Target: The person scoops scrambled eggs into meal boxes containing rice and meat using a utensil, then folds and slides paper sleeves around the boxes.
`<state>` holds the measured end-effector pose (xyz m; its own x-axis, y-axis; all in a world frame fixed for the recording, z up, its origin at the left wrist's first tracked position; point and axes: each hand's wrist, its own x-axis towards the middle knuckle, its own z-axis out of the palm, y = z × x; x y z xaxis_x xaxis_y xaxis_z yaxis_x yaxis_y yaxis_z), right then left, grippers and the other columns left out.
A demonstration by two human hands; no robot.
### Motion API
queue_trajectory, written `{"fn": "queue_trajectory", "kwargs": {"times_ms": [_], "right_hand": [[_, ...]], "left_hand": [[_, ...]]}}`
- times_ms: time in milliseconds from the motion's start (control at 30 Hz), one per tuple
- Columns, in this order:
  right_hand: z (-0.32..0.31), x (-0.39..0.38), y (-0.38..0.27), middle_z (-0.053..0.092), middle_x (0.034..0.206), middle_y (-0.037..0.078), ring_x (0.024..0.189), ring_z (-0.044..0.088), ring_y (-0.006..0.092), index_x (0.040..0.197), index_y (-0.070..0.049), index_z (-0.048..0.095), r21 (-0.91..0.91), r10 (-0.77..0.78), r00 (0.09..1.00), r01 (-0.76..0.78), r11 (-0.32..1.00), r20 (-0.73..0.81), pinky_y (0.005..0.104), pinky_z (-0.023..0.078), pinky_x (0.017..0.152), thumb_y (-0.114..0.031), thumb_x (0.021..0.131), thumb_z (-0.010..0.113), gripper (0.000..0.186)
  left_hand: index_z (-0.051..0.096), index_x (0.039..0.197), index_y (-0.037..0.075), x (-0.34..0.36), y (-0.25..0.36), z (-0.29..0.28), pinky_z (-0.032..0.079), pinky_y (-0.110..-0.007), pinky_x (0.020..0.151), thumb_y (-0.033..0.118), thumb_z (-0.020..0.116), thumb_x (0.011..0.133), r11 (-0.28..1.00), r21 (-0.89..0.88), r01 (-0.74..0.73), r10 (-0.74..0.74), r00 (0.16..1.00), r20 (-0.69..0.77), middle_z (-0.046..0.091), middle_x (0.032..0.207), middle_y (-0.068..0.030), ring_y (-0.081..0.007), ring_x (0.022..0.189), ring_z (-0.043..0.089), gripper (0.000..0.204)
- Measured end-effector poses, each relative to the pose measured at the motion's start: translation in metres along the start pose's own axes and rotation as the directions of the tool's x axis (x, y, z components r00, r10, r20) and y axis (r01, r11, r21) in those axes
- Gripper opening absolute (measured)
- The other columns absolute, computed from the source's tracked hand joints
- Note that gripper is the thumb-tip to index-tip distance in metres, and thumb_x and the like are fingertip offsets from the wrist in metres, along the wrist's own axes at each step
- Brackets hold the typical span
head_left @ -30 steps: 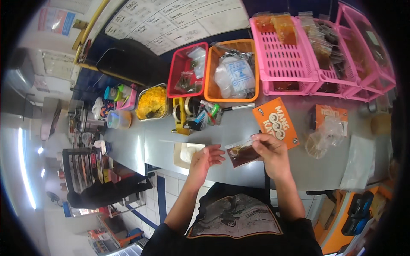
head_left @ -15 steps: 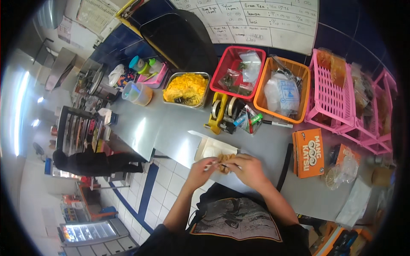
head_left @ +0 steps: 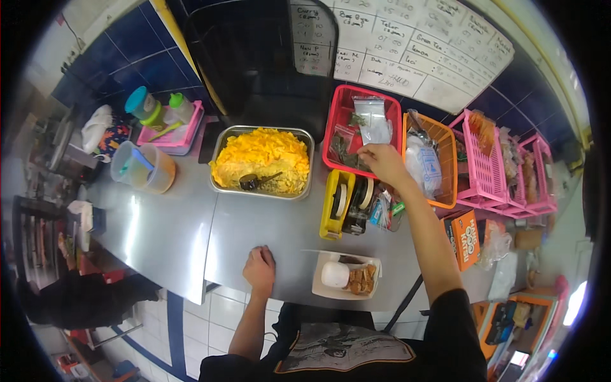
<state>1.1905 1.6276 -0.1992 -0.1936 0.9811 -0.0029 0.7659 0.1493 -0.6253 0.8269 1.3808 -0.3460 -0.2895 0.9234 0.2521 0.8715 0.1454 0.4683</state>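
Observation:
My right hand reaches over the near right rim of the red basket, its fingertips drawn together at the small clear packets with dark green contents. What those fingers grip, if anything, cannot be made out. My left hand rests curled on the steel table near its front edge, with nothing visible in it. Between my arms an open paper food box holds a white dome of rice and brown fried pieces cut into strips. Its flap is folded back.
Behind the box stand a yellow tape dispenser and a bag of pens. A steel pan of yellow scrambled egg with a dark ladle lies left. An orange basket, pink racks and an orange box are right.
Both hands have left the food box. My right hand has moved up to the red basket, my left hand to the table's left. The view has shifted, and the box now lies uncovered.

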Motion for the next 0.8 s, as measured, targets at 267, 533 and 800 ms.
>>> {"fn": "queue_trajectory", "kwargs": {"times_ms": [267,533,800], "right_hand": [[0.059,0.092,0.062,0.075,0.108,0.016,0.104,0.071,0.0329,0.108,-0.012,0.076,-0.381,0.216,0.877,-0.04,0.924,0.429,0.0449,0.055,0.092,-0.02,0.075,0.081,0.034],[-0.008,0.029,0.023,0.072,0.098,0.014,0.093,0.07,0.0357,0.102,-0.01,0.072,-0.424,-0.275,0.949,0.189,0.886,-0.151,0.0451,0.054,0.082,-0.019,0.084,0.075,0.02],[-0.015,-0.243,-0.084,0.067,0.082,0.003,0.073,0.063,0.0091,0.102,-0.003,0.064,0.365,0.085,0.973,-0.001,0.931,-0.213,0.0259,0.05,0.064,-0.009,0.085,0.082,0.026]], "left_hand": [[0.06,0.089,0.01,0.012,-0.013,0.015,0.051,-0.042,0.052,0.024,0.068,0.096,0.998,0.058,0.01,-0.009,1.0,-0.011,0.065,0.076,-0.0073,-0.0296,0.062,0.066,0.017],[0.057,0.084,0.012,0.02,-0.006,0.019,0.051,-0.04,0.05,0.026,0.067,0.097,0.993,0.117,-0.024,0.026,1.0,-0.017,0.065,0.073,-0.0057,-0.028,0.059,0.065,0.022],[0.057,0.084,0.011,0.008,-0.007,0.01,0.051,-0.043,0.052,0.028,0.065,0.098,0.994,0.112,-0.017,0.023,0.998,-0.054,0.065,0.071,-0.0069,-0.0305,0.06,0.065,0.023]]}}
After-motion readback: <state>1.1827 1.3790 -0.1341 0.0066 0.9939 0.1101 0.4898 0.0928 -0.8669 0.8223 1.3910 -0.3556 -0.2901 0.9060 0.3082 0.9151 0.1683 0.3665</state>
